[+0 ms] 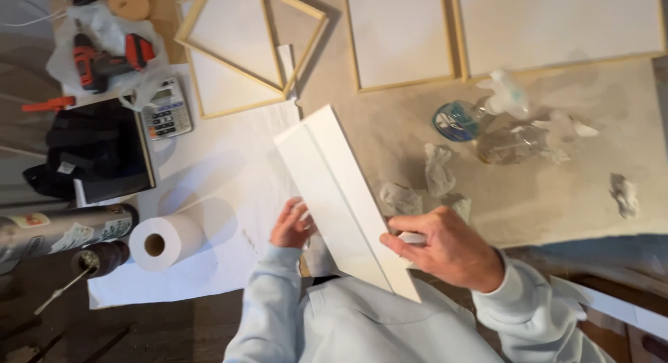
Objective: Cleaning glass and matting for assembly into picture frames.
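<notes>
Two hands, left hand (291, 225) and right hand (445, 246), tilt the white panel (341, 189) diagonally away.

I hold a white stretched canvas (341, 189) tipped up on edge above the paper-covered bench (229, 175), its long white side running diagonally from the upper left down toward my chest. My left hand (292, 225) steadies its near left face, and my right hand (445, 248) presses a small white cloth (412, 238) against its lower right edge

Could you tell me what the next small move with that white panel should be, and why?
Probably slide the right hand further along the white panel: it presses something small and pale against the edge while the left hand steadies the other side, and most of that edge lies beyond.
</notes>
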